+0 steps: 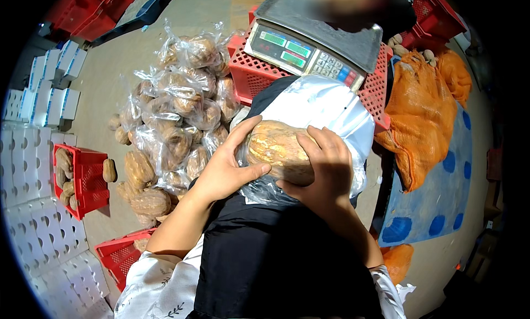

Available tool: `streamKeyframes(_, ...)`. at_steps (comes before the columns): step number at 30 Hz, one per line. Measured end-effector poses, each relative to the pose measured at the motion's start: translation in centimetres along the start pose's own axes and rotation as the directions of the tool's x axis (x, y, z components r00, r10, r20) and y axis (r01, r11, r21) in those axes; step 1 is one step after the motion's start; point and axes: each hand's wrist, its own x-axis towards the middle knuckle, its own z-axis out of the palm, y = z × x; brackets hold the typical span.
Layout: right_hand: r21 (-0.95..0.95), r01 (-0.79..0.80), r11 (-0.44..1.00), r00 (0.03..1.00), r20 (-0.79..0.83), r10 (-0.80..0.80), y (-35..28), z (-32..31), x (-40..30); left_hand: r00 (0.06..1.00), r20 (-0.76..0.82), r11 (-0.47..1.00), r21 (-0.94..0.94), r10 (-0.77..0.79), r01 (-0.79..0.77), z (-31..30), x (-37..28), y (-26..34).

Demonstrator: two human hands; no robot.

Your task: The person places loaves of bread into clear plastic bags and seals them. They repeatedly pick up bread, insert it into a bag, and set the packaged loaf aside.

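A tan, ribbed squash [277, 149] lies across my lap between my two hands. My left hand [230, 161] grips its left end, thumb along the near side and fingers at the far edge. Around the other end curls my right hand [325, 166], fingers over the top and thumb low on the near side. Clear plastic film [265, 192] shows under the squash and along its left end; whether it encloses the squash I cannot tell. Beyond my hands, a stack of white plastic bags [323, 97] rests on my black apron [248, 257].
A digital scale [306, 56] stands on a red crate [258, 70] ahead, a person [360, 8] behind it. Bagged squashes [178, 95] are heaped at left, near loose ones [151, 203] and a red crate [93, 182]. Orange mesh sacks [422, 108] lie right; white cartons [37, 166] line the left.
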Motion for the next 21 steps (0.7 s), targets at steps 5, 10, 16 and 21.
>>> streamKeyframes(5, 0.015, 0.006, 1.0, 1.0, -0.012, -0.006, 0.0, 0.0, 0.0, 0.999, -0.02, 0.999, -0.022, -0.025, 0.024, 0.0, -0.2, -0.1)
streamKeyframes(10, 0.003, 0.009, 1.0, 1.0, -0.008, -0.009, -0.1, -0.1, -0.2, 0.997, -0.051, 0.991, -0.123, -0.051, 0.045, -0.2, -0.1, -0.2)
streamKeyframes(16, -0.034, -0.056, 0.998, 0.992, 0.109, 0.06, -0.6, -0.7, 0.3, 0.935, -0.294, 0.968, -0.206, -0.199, 0.141, -0.7, -3.0, -1.4)
streamKeyframes(21, 0.046, -0.026, 0.999, 0.987, 0.157, 0.018, -1.1, -1.8, 2.1, 0.914, -0.207, 0.892, -0.372, -0.349, 0.256, -1.0, -2.9, -2.1)
